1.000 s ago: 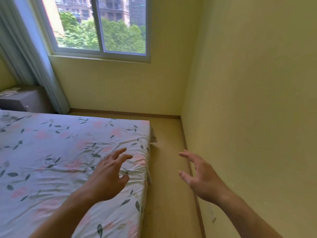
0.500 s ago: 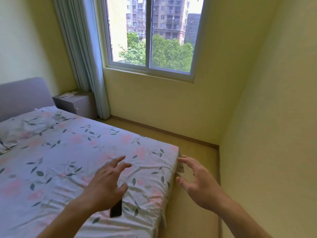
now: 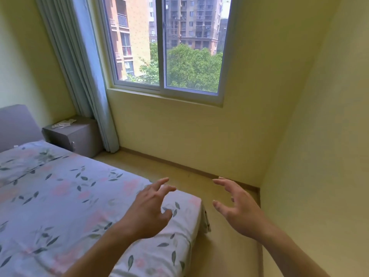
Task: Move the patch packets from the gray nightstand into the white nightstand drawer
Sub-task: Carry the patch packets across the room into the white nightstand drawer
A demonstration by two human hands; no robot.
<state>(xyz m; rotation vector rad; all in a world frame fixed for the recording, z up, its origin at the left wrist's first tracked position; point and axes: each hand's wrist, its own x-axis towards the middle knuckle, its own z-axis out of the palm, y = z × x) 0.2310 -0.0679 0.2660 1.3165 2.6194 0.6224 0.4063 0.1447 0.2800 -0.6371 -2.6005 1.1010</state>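
Observation:
The gray nightstand [image 3: 79,136] stands far off at the left, between the bed's headboard and the curtain. Pale patch packets [image 3: 63,123] lie on its top. My left hand [image 3: 151,208] hovers over the foot corner of the bed with fingers spread and loosely bent, holding nothing. My right hand [image 3: 237,206] hangs over the floor strip beside the bed, fingers spread, also holding nothing. Both hands are far from the nightstand. The white nightstand is not in view.
A bed [image 3: 69,196] with a floral sheet fills the lower left. A narrow wooden floor strip [image 3: 189,176] runs between the bed and the yellow walls. A window [image 3: 165,47] and a blue-gray curtain [image 3: 85,76] are behind the nightstand.
The view has swung left and up, bringing the gray nightstand and window further into the frame. Both hands stay spread in front of me, holding nothing.

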